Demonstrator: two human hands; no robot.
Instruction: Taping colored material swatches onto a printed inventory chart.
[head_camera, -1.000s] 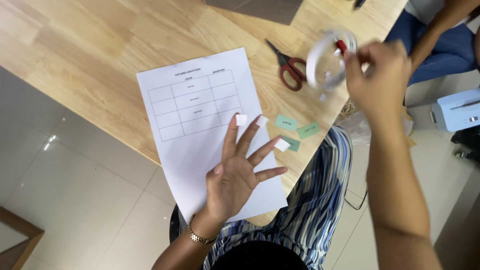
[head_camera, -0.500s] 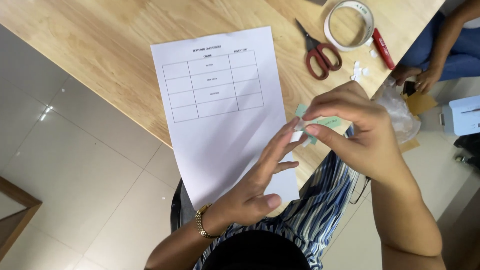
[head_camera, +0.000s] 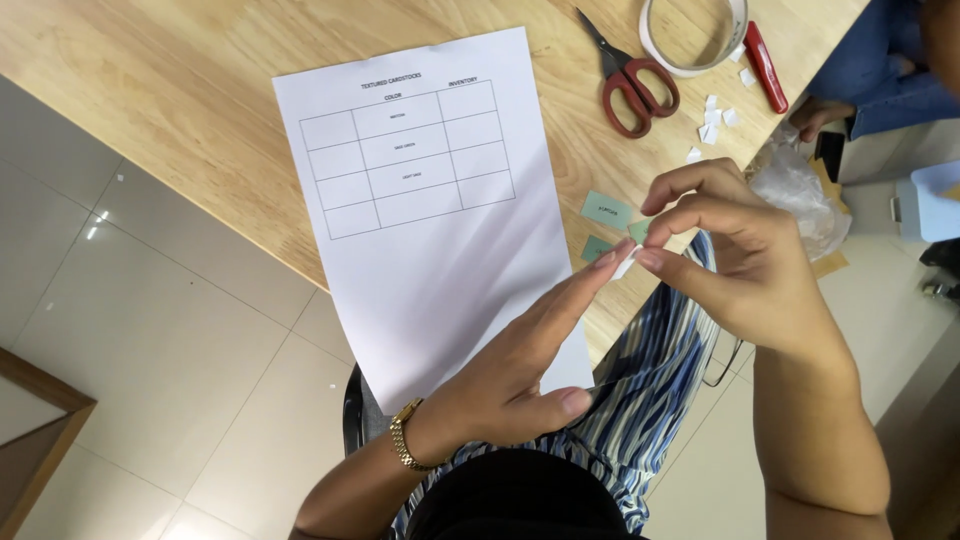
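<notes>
Right hand (head_camera: 745, 265) pinches a small white piece (head_camera: 627, 263) between thumb and index tip; other fingers curled loosely above it. Left hand (head_camera: 520, 365) is flat and extended, fingers together, index tip touching the same white piece from the other side. Can't tell whether the left actually grips it or just supports it. The piece sits above the table's near edge, just right of the paper sheet (head_camera: 440, 210) and right beside the green cards.

Counts:
- 1 white sheet with a printed grid table, overhanging the table edge toward the person's lap.
- 3 small green cards: one lying clear on the wood (head_camera: 606, 209), one darker one (head_camera: 596, 247) partly behind the left fingertips, one (head_camera: 640, 230) tucked against the right fingers.
- 1 pair of red-handled scissors (head_camera: 632, 80), closed, beyond the sheet.
- 1 tape roll (head_camera: 692, 35) right of the scissors; a red pen-like tool (head_camera: 762, 65) next to it.
- Scatter of small white scraps (head_camera: 715, 125) by the tape, roughly seven, too small to count surely.
- 1 crumpled clear plastic bag (head_camera: 795, 185) at the table's right end.
- 1 gold bracelet (head_camera: 405, 440) on the left wrist.

Surface: light wooden table (head_camera: 150, 90), grain visible. Floor: pale glossy tiles (head_camera: 150, 340). Another person's blue sleeve (head_camera: 880, 70) and hand at upper right, off the table.
</notes>
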